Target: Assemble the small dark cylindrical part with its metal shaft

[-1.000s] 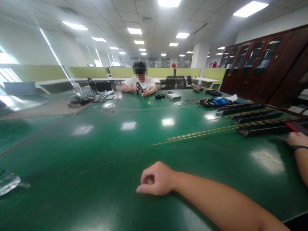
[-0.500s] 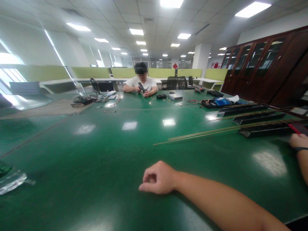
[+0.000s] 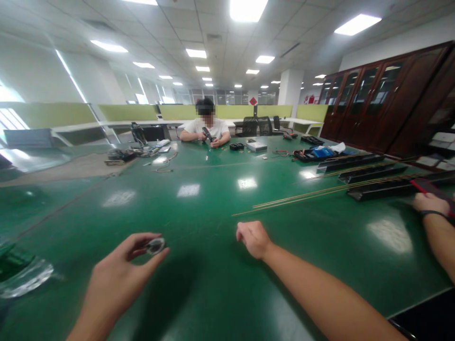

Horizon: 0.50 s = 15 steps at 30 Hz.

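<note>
Above the green tabletop [image 3: 199,213]: the left hand [image 3: 119,270] pinches a small round piece [image 3: 156,245] between thumb and fingers, well apart from the right hand [image 3: 254,239].
Right hand: loosely curled near the tips of the brass-coloured rods [image 3: 302,197]; whether it holds anything, I cannot tell.
Round piece: pale-rimmed; a loosened pinch could let it drop and roll.
Rods: thin, straight; a forward nudge could scatter them.
Channels [image 3: 366,192]: black, angular, open-topped.
Bottle [image 3: 33,279]: clear, shiny, partly out of view.
</note>
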Tool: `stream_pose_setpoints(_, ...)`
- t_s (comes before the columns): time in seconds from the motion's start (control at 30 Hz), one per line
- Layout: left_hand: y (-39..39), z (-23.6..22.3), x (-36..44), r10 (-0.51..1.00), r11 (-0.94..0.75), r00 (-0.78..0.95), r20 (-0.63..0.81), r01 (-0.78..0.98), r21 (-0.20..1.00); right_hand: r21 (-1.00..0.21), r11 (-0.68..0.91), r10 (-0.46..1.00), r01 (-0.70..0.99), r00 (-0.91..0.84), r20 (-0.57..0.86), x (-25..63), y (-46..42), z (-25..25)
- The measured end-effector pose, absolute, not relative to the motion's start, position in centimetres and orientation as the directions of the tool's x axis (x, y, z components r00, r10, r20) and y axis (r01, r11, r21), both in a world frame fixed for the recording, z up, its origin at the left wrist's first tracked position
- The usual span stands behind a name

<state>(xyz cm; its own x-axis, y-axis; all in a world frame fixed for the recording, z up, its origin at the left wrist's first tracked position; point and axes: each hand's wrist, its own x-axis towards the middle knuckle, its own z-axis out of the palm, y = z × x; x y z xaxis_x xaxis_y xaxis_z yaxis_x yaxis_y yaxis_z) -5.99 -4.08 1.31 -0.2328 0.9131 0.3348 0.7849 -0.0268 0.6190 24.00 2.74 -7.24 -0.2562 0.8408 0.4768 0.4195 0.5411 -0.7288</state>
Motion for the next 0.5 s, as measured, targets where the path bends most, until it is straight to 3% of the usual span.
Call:
stream_pose_setpoints(0.17,0.3,-0.2,2.6,0.974,-0.222,0.078,0.214,0.546,0.808,-0.689,0.510,0.850,0.515,-0.181,0.494,24.2,3.1,-7.2)
stream_pose_setpoints(0.3,0.9,-3.2,5.7,0.957,-0.287,0.162,0.240,0.430,0.856,-0.642,0.597,0.799,0.481,-0.291,0.526,24.9,2.2,-6.3)
stream_pose_setpoints(0.5,0.3,-4.8,5.7,0.928,-0.318,0.308,0.210,0.359,0.878,-0.804,0.512,0.858,0.303,-0.236,0.457,25.4,1.7,-5.8)
